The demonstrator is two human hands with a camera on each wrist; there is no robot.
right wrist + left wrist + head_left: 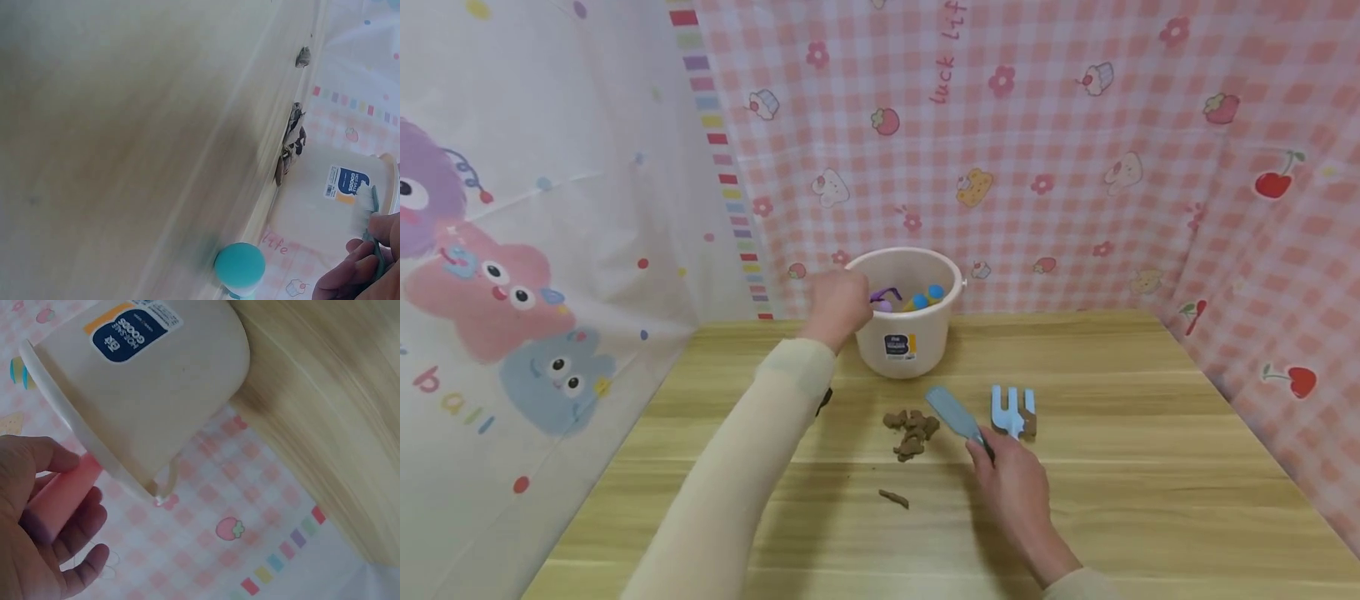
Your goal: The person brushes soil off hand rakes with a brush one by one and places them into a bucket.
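My left hand is at the left rim of a white bucket. In the left wrist view its fingers and thumb grip a pink cylindrical piece with a darker end, its far end hidden behind the rim. My right hand holds a blue-grey flat-bladed spatula above the table, blade pointing up and left. Left of the blade lie brown clay-like lumps. A light blue toy fork with brown stuff on its tines lies beyond the right hand, its handle hidden.
Purple and blue-tipped yellow toys are inside the bucket. A thin brown strip lies nearer on the wooden table. The left forearm partly hides a small black thing. Patterned cloth hangs behind the table.
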